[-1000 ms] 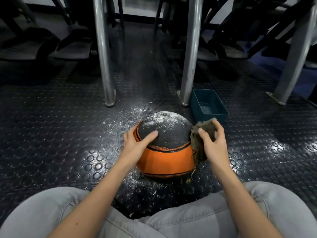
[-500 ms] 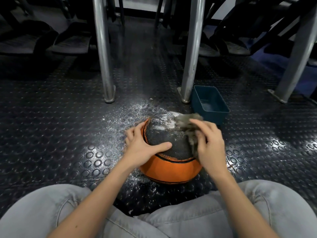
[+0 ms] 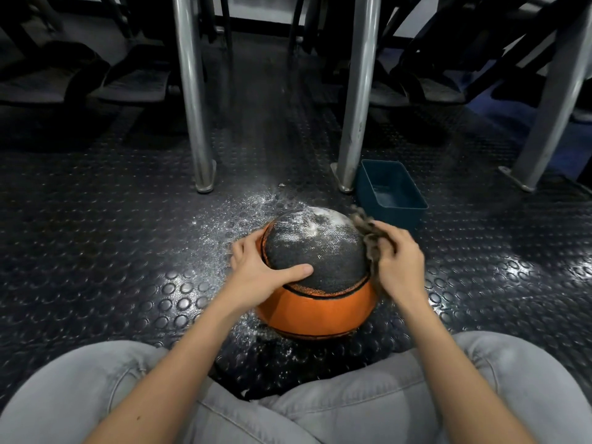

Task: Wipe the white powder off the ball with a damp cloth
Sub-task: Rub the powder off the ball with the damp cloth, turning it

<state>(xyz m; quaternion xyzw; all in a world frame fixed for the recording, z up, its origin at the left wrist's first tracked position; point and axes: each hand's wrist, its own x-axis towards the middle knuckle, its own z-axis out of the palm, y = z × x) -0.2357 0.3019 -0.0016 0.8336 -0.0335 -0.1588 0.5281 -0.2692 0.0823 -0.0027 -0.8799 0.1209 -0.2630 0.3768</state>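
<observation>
**Ball on floor, cloth at its right side**

Ball point(image 3: 320, 251), orange with a black top panel, sits on the studded black floor point(image 3: 96, 251) just ahead of my grey-trousered knees point(image 3: 80, 395). White powder point(image 3: 323, 216) covers the far part of the black panel, thickest at the far edge. The near part of the panel looks mostly dark. More powder is scattered on the floor to the left of and behind the ball, and some lies in front of it.

Hands: left hand point(image 3: 259, 270) is spread against the ball's left side, thumb stretched across the near black panel, fingers reaching round the far left. Right hand point(image 3: 400, 264) has its fingers curled round a bunched grey-brown cloth point(image 3: 368, 232) and holds it against the ball's upper right edge. This hand and the cloth are blurred.

Surroundings: a dark blue tub point(image 3: 390, 190) stands on the floor just behind and to the right of the ball, beside a metal leg point(image 3: 355, 107). A second metal leg point(image 3: 192, 107) stands further left.
</observation>
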